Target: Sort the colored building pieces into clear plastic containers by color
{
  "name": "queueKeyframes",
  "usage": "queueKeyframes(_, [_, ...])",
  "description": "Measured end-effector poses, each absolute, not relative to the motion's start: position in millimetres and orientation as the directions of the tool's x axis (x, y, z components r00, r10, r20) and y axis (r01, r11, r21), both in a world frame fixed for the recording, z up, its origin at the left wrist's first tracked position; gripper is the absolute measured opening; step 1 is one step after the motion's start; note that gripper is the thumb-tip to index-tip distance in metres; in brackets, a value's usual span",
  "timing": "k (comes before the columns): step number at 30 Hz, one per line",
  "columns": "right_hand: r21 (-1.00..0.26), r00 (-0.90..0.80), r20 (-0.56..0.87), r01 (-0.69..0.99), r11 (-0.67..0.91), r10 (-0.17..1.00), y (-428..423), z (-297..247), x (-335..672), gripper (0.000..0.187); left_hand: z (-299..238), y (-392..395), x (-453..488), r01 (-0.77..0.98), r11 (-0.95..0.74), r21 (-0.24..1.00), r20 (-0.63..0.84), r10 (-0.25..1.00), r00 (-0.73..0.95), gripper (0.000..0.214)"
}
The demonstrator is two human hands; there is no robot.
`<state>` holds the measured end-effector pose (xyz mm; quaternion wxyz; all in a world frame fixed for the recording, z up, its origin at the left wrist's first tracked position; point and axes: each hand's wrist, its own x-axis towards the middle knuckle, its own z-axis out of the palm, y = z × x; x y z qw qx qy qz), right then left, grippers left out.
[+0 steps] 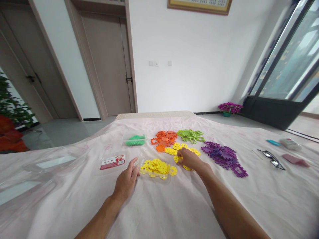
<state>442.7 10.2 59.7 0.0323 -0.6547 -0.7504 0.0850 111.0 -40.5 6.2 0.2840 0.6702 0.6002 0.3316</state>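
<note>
On the pale pink cloth lie snowflake-shaped plastic pieces sorted by colour. My left hand (126,181) rests against the left edge of a clear tray (145,161) that holds several yellow pieces (157,167), fingers lightly curled on it. My right hand (189,158) reaches into the loose yellow pile (174,149), fingers pinched together on a yellow piece. Just behind are the orange pile (163,137), the light green pile (190,135) and, to the right, the purple pile (224,156). Another clear tray (135,140) holds darker green pieces.
A clear lid with a red label (112,162) lies left of my left hand, and more clear trays (50,162) sit at far left. Glasses (271,158), a blue item (273,142), a small box (290,143) and a pink card (295,160) lie at right.
</note>
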Motion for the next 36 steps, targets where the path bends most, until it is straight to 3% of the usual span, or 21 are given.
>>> queueKeyframes(10, [-0.203, -0.132, -0.108, 0.973, 0.108, 0.985, 11.6, 56.6, 443.0, 0.039, 6.1, -39.7, 110.6, 0.612, -0.127, 0.781, 0.112, 0.992, 0.064, 0.058])
queueKeyframes(15, [-0.243, -0.146, -0.043, 0.961, 0.131, 0.988, 11.0, 56.6, 445.1, 0.037, 7.1, -40.5, 110.6, 0.618, -0.127, 0.776, 0.113, 0.992, 0.063, 0.057])
queueKeyframes(20, [-0.365, -0.115, -0.014, 0.925, 0.102, 0.993, 8.8, 65.2, 437.8, 0.023, 8.0, -40.3, 110.3, 0.622, -0.120, 0.774, 0.106, 0.993, 0.059, 0.057])
queueKeyframes(24, [-0.521, -0.098, 0.164, 0.836, 0.170, 0.982, 5.2, 75.7, 423.3, 0.013, 9.4, -40.6, 111.1, 0.627, -0.120, 0.770, 0.102, 0.993, 0.065, 0.058])
queueKeyframes(28, [-0.681, -0.050, 0.280, 0.694, 0.235, 0.959, 1.4, 82.8, 410.6, 0.017, 10.9, -42.0, 111.8, 0.630, -0.124, 0.767, 0.108, 0.992, 0.064, 0.059])
queueKeyframes(36, [-0.733, -0.166, 0.199, 0.629, 0.259, 0.966, 0.4, 78.8, 407.4, 0.018, 10.3, -41.9, 111.2, 0.636, -0.124, 0.762, 0.106, 0.992, 0.066, 0.058])
